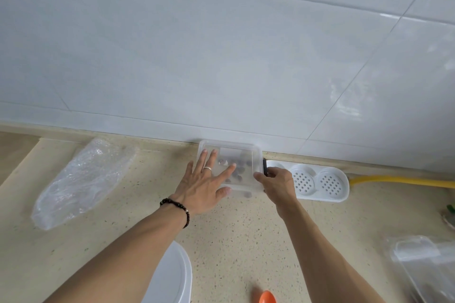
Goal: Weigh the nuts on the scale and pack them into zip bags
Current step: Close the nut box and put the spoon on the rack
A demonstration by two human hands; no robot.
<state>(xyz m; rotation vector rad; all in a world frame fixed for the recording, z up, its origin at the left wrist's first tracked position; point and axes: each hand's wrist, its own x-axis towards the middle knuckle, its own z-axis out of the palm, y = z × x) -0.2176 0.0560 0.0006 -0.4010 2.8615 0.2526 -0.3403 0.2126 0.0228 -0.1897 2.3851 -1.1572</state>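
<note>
From where I'm watching, both hands are on the clear tub (256,155) pushed up against the wall. Left hand (205,185) is spread wide and flat, fingers straight, resting across the tub's top. My guess is it's pinning the thing down or pressing a lid, though I can't tell if there's actually a lid on it. Right hand (277,183) is curled on the tub's right edge, thumb on the rim, so that looks like the steadying grip. There's a dark bit right at its fingers that might be the scale's edge under the tub, but I honestly can't say.

The nuts (237,171) are inside the tub, just past the left fingertips. Small dark brownish lumps, one or two paler, scattered thin over the bottom, nowhere near full. Blurry through the plastic.

Just right of the right hand is a white holder (343,190) with perforated cups. Well off to the left of the left hand lies a crumpled plastic sleeve (81,182), and near the right forearm there's a pile of clear bags (423,260), probably the zip bags. An orange scoop (267,297) sits between the forearms, and a white lid (176,275) sits by the left forearm.
</note>
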